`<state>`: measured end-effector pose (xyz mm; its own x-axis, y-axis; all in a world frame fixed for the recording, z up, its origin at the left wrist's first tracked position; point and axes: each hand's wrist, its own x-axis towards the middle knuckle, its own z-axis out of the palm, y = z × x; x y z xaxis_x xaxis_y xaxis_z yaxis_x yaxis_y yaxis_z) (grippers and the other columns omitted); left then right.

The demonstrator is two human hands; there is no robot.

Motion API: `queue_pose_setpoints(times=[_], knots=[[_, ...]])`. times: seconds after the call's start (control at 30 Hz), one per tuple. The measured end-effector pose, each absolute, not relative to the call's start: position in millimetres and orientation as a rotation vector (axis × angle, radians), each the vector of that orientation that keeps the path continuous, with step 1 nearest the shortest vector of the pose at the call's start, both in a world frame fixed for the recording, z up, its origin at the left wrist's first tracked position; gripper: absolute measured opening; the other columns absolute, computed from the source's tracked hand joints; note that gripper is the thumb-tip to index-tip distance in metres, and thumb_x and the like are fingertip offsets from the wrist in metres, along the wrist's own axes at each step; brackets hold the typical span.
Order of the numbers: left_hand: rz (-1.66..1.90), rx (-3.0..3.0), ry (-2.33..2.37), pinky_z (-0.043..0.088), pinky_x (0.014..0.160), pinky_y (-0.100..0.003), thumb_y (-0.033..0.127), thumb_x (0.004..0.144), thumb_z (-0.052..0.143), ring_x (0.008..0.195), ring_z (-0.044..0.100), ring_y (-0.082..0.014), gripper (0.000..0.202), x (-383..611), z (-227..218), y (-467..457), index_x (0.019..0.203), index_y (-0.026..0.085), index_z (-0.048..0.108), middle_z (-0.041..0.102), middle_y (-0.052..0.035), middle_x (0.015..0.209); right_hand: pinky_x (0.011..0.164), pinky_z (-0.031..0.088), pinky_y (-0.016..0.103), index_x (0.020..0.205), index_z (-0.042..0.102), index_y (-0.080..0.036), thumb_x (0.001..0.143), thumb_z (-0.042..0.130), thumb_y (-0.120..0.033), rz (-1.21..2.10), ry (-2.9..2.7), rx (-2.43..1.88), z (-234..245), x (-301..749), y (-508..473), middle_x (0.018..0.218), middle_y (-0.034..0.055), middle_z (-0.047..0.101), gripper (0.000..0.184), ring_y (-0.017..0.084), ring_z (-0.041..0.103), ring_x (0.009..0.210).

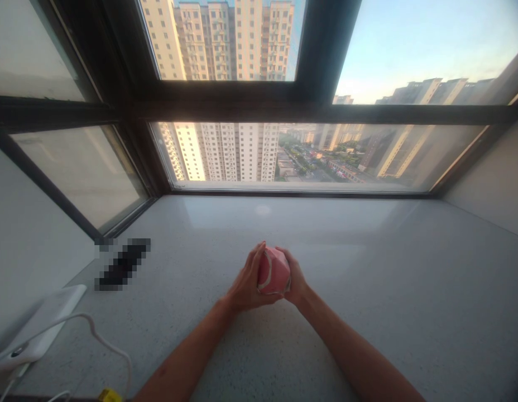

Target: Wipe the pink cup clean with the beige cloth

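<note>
Pink, pale-trimmed rounded object is clasped mid-frame between left hand and right hand, apparently a holding step, next calling for even pressure.

Fingers partly hide the pink object; pixelation masks a dark item.

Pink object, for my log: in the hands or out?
In: the left hand and right hand clasp the pink object from both sides.
</note>
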<state>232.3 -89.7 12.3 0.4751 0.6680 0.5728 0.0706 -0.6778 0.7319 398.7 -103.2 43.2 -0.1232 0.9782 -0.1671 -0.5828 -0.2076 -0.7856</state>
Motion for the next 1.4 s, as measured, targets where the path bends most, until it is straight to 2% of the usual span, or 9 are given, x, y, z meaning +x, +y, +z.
queue_pose_setpoints(times=[0.1, 0.27, 0.43, 0.73, 0.87, 1.07, 1.2, 1.3, 1.4], knots=[[1.195, 2.178, 0.638, 0.032, 0.131, -0.066, 0.041, 0.070, 0.098, 0.162, 0.032, -0.0478, 0.128, 231.1, 11.6, -87.8, 0.173, 0.026, 0.024, 0.032, -0.0228, 0.174, 0.062, 0.058, 0.035, 0.087, 0.073, -0.019, 0.091, 0.063, -0.058, 1.842, -0.561, -0.751, 43.2, 399.0, -103.5, 0.079, 0.0089, 0.079, 0.041, 0.027, 0.076, 0.072], [1.207, 2.230, 0.664, 0.037, 0.129, -0.064, 0.040, 0.073, 0.094, 0.159, 0.037, -0.0469, 0.120, 231.1, 9.0, -87.3, 0.171, 0.025, 0.027, 0.037, -0.0239, 0.170, 0.062, 0.057, 0.033, 0.081, 0.070, -0.020, 0.089, 0.069, -0.062, 1.770, -0.483, -0.744, 45.0, 398.0, -104.4, 0.071, 0.0049, 0.075, 0.042, 0.023, 0.071, 0.066], [1.193, 2.301, 0.685, 0.043, 0.125, -0.063, 0.040, 0.074, 0.093, 0.156, 0.041, -0.0472, 0.124, 231.3, 4.4, -85.0, 0.171, 0.024, 0.018, 0.038, -0.0255, 0.167, 0.061, 0.058, 0.033, 0.076, 0.068, -0.020, 0.087, 0.070, -0.067, 1.757, -0.445, -0.745, 44.3, 395.8, -104.4, 0.069, 0.0063, 0.075, 0.049, 0.025, 0.074, 0.070], [1.141, 2.214, 0.748, 0.055, 0.112, -0.059, 0.043, 0.078, 0.088, 0.141, 0.056, -0.0418, 0.119, 233.8, 1.0, -86.3, 0.169, 0.029, 0.012, 0.041, -0.0208, 0.158, 0.062, 0.060, 0.033, 0.072, 0.072, -0.021, 0.081, 0.077, -0.069, 1.717, -0.472, -0.737, 40.6, 395.0, -104.7, 0.070, 0.0065, 0.076, 0.050, 0.026, 0.074, 0.071], [1.130, 2.124, 0.705, 0.052, 0.114, -0.062, 0.046, 0.082, 0.086, 0.140, 0.056, -0.0435, 0.119, 233.6, -3.6, -84.3, 0.171, 0.032, 0.008, 0.042, -0.0203, 0.160, 0.060, 0.058, 0.032, 0.071, 0.070, -0.021, 0.078, 0.081, -0.070, 1.637, -0.493, -0.743, 41.0, 392.8, -105.8, 0.068, 0.0053, 0.075, 0.051, 0.025, 0.073, 0.070], [1.081, 1.872, 0.600, 0.046, 0.118, -0.058, 0.055, 0.090, 0.079, 0.133, 0.059, -0.0404, 0.111, 235.4, -7.4, -84.5, 0.172, 0.026, 0.010, 0.053, -0.0193, 0.153, 0.055, 0.050, 0.028, 0.073, 0.068, -0.020, 0.076, 0.081, -0.073, 1.497, -0.575, -0.785, 38.4, 390.5, -105.8, 0.063, 0.0012, 0.067, 0.054, 0.019, 0.063, 0.062], [1.082, 1.684, 0.573, 0.044, 0.121, -0.056, 0.066, 0.093, 0.072, 0.134, 0.058, -0.0402, 0.101, 238.4, -8.3, -84.4, 0.170, 0.022, 0.024, 0.055, -0.0170, 0.151, 0.052, 0.041, 0.026, 0.069, 0.061, -0.022, 0.077, 0.081, -0.072, 1.203, -0.704, -0.902, 30.9, 389.5, -107.2, 0.062, -0.0033, 0.057, 0.054, 0.013, 0.047, 0.057], [1.043, 1.569, 0.596, 0.045, 0.122, -0.054, 0.072, 0.093, 0.068, 0.138, 0.057, -0.0403, 0.086, 238.9, -7.3, -83.8, 0.159, 0.021, 0.047, 0.060, -0.0146, 0.149, 0.054, 0.040, 0.028, 0.067, 0.059, -0.023, 0.080, 0.077, -0.076, 1.030, -0.883, -1.009, 23.1, 390.6, -111.1, 0.063, -0.0029, 0.053, 0.057, 0.015, 0.045, 0.059], [0.958, 1.459, 0.601, 0.048, 0.120, -0.053, 0.079, 0.094, 0.060, 0.134, 0.062, -0.0391, 0.079, 237.8, -4.4, -84.1, 0.145, 0.019, 0.063, 0.068, -0.0144, 0.143, 0.055, 0.041, 0.030, 0.065, 0.056, -0.025, 0.082, 0.073, -0.077, 0.869, -1.097, -1.067, 17.3, 394.9, -115.4, 0.062, -0.0015, 0.053, 0.057, 0.016, 0.045, 0.058]])
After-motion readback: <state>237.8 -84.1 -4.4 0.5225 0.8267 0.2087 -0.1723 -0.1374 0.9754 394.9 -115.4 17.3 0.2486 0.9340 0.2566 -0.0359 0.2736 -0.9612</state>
